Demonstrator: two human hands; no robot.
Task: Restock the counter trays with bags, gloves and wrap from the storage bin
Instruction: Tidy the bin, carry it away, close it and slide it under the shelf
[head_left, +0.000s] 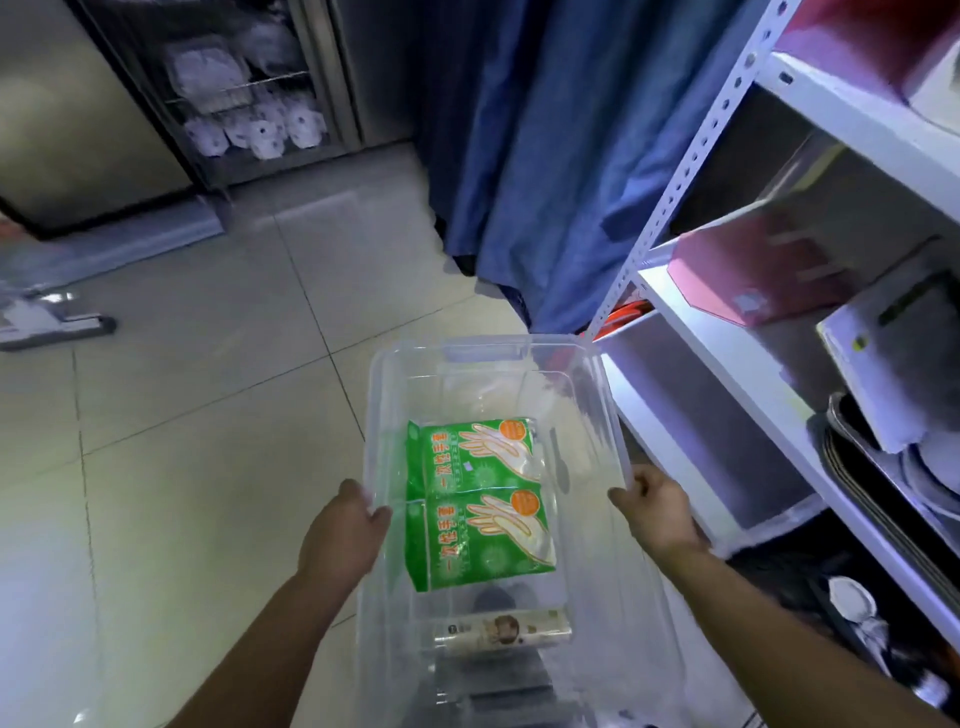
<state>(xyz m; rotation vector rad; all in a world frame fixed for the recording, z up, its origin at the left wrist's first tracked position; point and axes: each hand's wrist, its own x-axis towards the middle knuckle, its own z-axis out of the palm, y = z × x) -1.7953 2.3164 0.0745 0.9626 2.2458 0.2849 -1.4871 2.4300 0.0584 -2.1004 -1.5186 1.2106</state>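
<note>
I hold a clear plastic storage bin (483, 351) in front of me above the tiled floor. My left hand (343, 538) grips its left rim and my right hand (655, 512) grips its right rim. Inside the bin lie two green packs of disposable gloves (480, 501), one behind the other. A pale roll-shaped box of wrap (506, 630) lies across the near end of the bin. No counter trays are in view.
A white metal shelf rack (727, 332) stands close on the right, with a pink box (753, 270), trays and dishes on it. A blue curtain (540, 156) hangs ahead. At the far left a steel cabinet (244, 93) holds white dishes.
</note>
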